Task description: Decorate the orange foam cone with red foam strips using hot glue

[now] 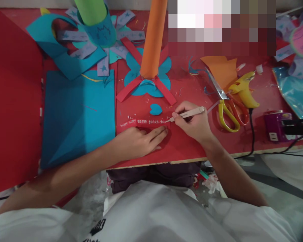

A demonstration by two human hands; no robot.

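My right hand (193,122) grips a pale marker pen (192,113), its tip touching a red paper strip (127,123) near the strip's right end. White handwritten lettering runs along that strip. Flat across its lower edge lies my left hand (143,139), fingers stretched out and pressing the paper down. Just above the writing rests a small blue paper heart (156,109). Behind it, an orange paper tube (153,43) stands on a blue scalloped base (131,79) with red strips spreading from its foot.
To the right lie scissors (227,101), a yellow glue gun (244,89) with a black cord, orange paper (222,69) and a purple box (277,126). Blue sheets (78,111) and a green tube (91,11) in a blue ring are at left. A red panel (12,101) rises far left.
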